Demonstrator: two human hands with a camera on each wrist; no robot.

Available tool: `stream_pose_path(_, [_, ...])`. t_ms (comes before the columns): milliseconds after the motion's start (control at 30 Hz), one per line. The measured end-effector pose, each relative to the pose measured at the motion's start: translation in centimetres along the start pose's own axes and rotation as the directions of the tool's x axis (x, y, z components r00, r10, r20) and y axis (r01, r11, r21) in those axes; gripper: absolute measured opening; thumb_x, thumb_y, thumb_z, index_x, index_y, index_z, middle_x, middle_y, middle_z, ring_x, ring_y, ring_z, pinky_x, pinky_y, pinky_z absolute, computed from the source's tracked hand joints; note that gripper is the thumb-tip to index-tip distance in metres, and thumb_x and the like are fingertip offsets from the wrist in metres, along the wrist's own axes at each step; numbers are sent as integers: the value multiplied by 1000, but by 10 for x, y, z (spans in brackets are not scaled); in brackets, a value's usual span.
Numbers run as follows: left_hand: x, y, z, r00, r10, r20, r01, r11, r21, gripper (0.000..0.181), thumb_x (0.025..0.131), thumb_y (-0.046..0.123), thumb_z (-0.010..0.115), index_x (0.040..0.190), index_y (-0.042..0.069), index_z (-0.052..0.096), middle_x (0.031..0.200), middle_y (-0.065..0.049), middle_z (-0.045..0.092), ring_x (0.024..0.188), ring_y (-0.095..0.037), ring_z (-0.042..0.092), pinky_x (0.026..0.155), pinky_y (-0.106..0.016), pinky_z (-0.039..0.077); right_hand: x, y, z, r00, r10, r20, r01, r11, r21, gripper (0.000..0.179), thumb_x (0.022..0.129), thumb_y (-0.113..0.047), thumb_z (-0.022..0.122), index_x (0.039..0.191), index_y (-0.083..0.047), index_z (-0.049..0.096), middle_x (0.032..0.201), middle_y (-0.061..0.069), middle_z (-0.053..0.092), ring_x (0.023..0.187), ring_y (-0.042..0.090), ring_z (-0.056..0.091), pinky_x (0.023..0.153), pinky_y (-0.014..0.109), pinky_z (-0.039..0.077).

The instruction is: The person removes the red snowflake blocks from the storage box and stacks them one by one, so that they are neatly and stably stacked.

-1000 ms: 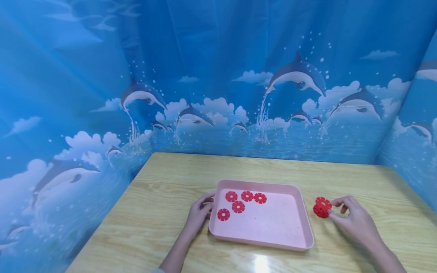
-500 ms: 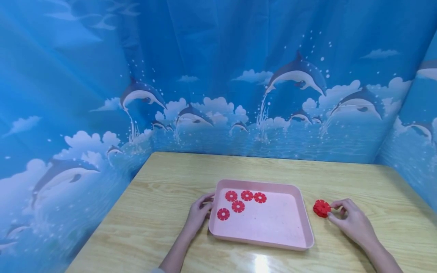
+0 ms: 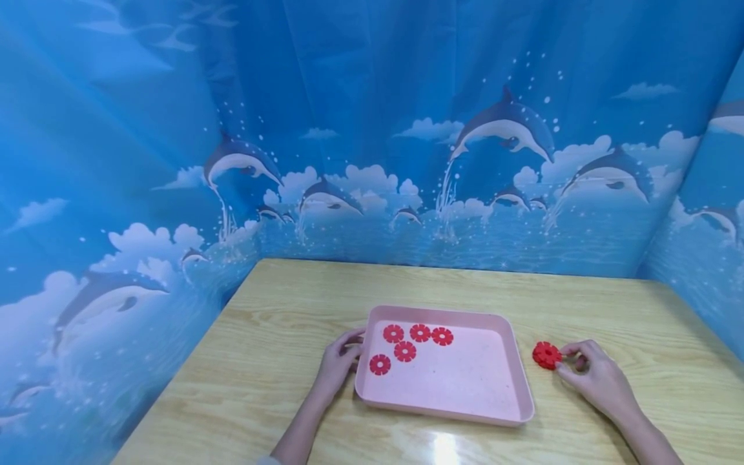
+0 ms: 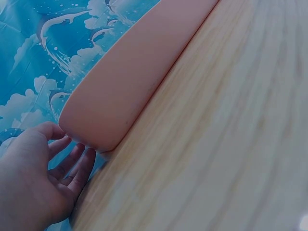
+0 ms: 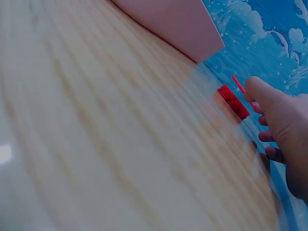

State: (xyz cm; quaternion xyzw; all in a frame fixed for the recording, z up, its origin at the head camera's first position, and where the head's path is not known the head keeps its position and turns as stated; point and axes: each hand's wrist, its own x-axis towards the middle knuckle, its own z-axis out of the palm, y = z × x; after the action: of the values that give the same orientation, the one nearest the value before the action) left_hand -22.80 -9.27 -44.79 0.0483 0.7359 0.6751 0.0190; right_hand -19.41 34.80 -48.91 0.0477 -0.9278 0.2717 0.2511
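Note:
A low pink tray (image 3: 447, 381) lies on the table with several red notched plastic discs (image 3: 405, 351) flat inside, toward its left and back. My left hand (image 3: 337, 367) touches the tray's left wall with its fingertips; in the left wrist view those fingers (image 4: 83, 166) meet the wall's corner. Right of the tray, my right hand (image 3: 599, 378) pinches a red notched disc (image 5: 238, 85) between thumb and finger. That disc tilts close above a small stack of the same discs (image 5: 233, 102) standing on the table. From the head, the held disc overlaps the stack.
The wood-grain table (image 3: 302, 297) extends around the tray on all sides. A blue curtain (image 3: 372, 129) printed with dolphins hangs along its back and sides. A bright reflection shows on the table in front of the tray.
My right hand has lowered the pinched disc toward the front, from the stack's back edge to right over it. The left hand and the tray have stayed put.

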Motion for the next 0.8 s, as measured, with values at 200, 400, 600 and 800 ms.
stream_pose_path(200, [0, 0, 0, 1000, 1, -1, -1, 1000, 10, 37, 87, 2, 52, 123, -9, 50, 110, -25, 52, 88, -33, 56, 65, -33, 55, 0, 1, 1, 1000, 2, 4, -2, 1000, -4, 26, 65, -10, 78, 86, -7, 63, 84, 0, 55, 66, 1, 46, 51, 26, 41])
stream_pose_path(400, [0, 0, -1, 1000, 3, 0, -3, 1000, 16, 37, 87, 2, 52, 123, -9, 50, 110, -24, 52, 87, -31, 57, 64, -32, 55, 0, 0, 1, 1000, -1, 6, 1, 1000, -6, 25, 65, -11, 78, 86, -8, 63, 82, -1, 54, 66, 1, 46, 51, 26, 40])
stream_pose_path(600, [-1, 2, 0, 1000, 4, -4, -4, 1000, 17, 37, 87, 2, 52, 122, -9, 51, 109, -21, 54, 86, -28, 57, 63, -30, 55, 0, -1, 1, 1000, 7, 13, -7, 1000, -7, 25, 66, -12, 78, 86, -8, 63, 82, -2, 54, 66, 1, 46, 51, 26, 41])
stream_pose_path(800, [4, -6, -1, 1000, 2, -3, -2, 1000, 19, 37, 86, 1, 53, 122, -9, 51, 108, -22, 54, 85, -28, 57, 61, -29, 55, 0, -1, 0, 1000, 16, 19, -16, 1000, -9, 25, 66, -13, 78, 86, -8, 64, 83, -2, 54, 66, 1, 46, 52, 26, 41])
